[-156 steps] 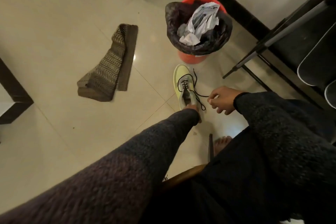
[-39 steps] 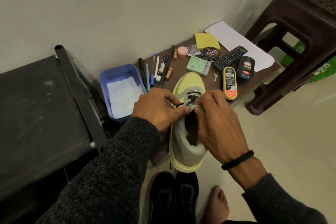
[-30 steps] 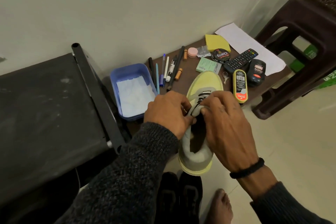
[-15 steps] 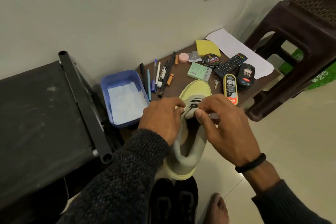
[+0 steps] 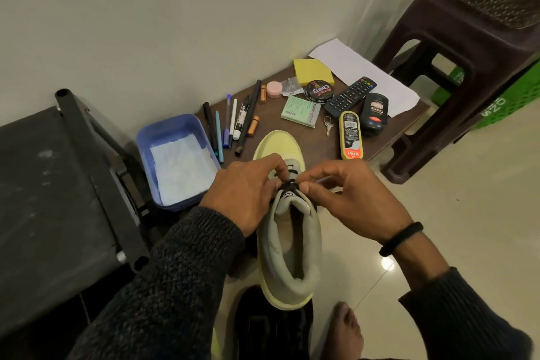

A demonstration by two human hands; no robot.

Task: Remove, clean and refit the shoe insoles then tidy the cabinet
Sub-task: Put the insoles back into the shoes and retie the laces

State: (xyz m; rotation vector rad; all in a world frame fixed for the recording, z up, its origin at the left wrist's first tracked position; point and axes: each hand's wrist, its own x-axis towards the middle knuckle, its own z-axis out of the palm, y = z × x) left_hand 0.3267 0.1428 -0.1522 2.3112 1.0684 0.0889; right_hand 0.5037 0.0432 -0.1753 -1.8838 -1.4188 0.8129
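Note:
A pale yellow and grey sneaker point(image 5: 287, 245) with black laces lies with its toe on the low brown table point(image 5: 385, 137) and its heel toward me. My left hand point(image 5: 248, 193) pinches the laces at the left of the tongue. My right hand point(image 5: 344, 199), with a black band on the wrist, pinches the laces from the right. The shoe's opening faces up; its inside is dim and I cannot tell the insole apart. A pair of black shoes point(image 5: 271, 327) stands on the floor below the sneaker.
On the table lie a blue tray point(image 5: 172, 128) with white tissue, several pens point(image 5: 230, 123), a yellow sponge point(image 5: 312, 71), polish tin point(image 5: 319, 91), remote point(image 5: 350, 95), shoe-polish applicators point(image 5: 350, 134) and white paper point(image 5: 362, 73). A black rack point(image 5: 52, 199) stands left, a brown stool point(image 5: 467, 47) right.
Earlier the sneaker lay on the floor by a bin; it has since come up to the table. Within the last second my fingers shifted from the collar onto the laces.

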